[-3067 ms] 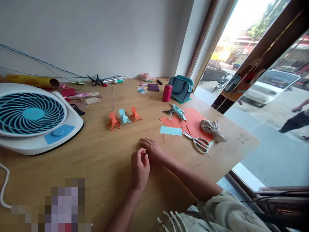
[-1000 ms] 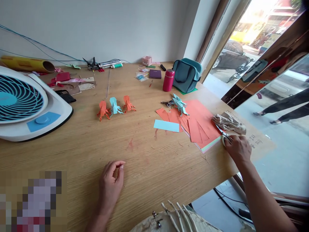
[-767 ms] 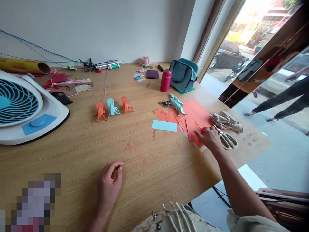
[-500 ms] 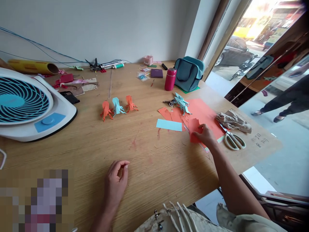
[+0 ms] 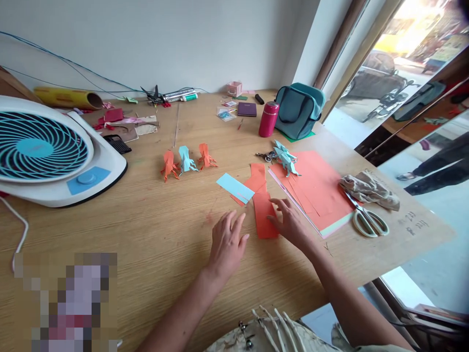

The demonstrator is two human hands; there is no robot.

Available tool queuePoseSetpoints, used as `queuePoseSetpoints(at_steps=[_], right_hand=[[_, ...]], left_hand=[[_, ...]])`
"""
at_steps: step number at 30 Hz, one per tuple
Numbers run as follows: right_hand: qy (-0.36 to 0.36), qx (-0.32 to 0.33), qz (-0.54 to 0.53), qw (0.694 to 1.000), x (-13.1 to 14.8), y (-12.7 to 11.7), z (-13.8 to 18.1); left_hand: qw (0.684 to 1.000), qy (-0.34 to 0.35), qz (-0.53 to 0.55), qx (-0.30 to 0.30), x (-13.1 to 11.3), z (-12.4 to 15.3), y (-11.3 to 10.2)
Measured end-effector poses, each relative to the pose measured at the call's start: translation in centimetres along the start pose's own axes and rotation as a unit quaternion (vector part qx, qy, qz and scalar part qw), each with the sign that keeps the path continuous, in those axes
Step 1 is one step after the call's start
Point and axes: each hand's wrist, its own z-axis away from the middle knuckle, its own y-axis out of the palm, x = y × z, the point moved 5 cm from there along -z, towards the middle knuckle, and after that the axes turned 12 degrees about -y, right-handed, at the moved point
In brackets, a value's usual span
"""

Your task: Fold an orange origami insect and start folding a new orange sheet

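An orange paper strip [image 5: 264,220] lies upright in front of me on the wooden table, its far end overlapping other orange pieces [image 5: 258,176]. My right hand [image 5: 291,226] is at the strip's right edge, fingers apart, thumb and fingertips touching the paper. To the strip's left, my left hand [image 5: 226,240] hovers above the wood, open with nothing in it. A light blue paper strip [image 5: 235,188] lies slantwise just beyond my left fingers. Orange sheets [image 5: 326,186] are stacked at the right, with blue folded paper figures [image 5: 286,159] on their far left corner.
Scissors [image 5: 370,222] and a crumpled brown cloth [image 5: 370,189] lie right of the sheets. Three folded figures [image 5: 188,159] stand further back. A fan [image 5: 84,181] occupies the left; a pink bottle [image 5: 269,119], a teal bag [image 5: 298,112] and keys [image 5: 268,156] are behind.
My right hand has brought the orange strip left and nearer, away from the sheets. My left hand has moved right and forward, its fingers spreading. The blue strip has turned and shifted left.
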Motion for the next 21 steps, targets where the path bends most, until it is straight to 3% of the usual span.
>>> queuePoseSetpoints(at_steps=[4, 8, 14, 18, 21], right_hand=[[-0.069, 0.043, 0.105, 0.991, 0.9, 0.4, 1.4], [-0.153, 0.128, 0.172, 0.965, 1.8, 3.0, 4.0], [-0.108, 0.082, 0.226, 0.965, 0.1, 3.1, 5.7], [-0.085, 0.057, 0.232, 0.967, -0.2, 3.6, 3.5], [-0.118, 0.073, 0.206, 0.969, 0.1, 4.0, 1.5]], left_hand=[[0.992, -0.075, -0.098, 0.008, -0.3, -4.5, 2.3], [0.987, -0.053, -0.134, 0.069, 0.0, -7.2, 4.1], [0.985, 0.016, -0.132, 0.114, 0.8, -6.4, 4.2], [0.985, 0.046, -0.109, 0.123, 0.9, -5.8, 3.5], [0.986, 0.061, -0.088, 0.127, 0.9, -5.7, 3.0]])
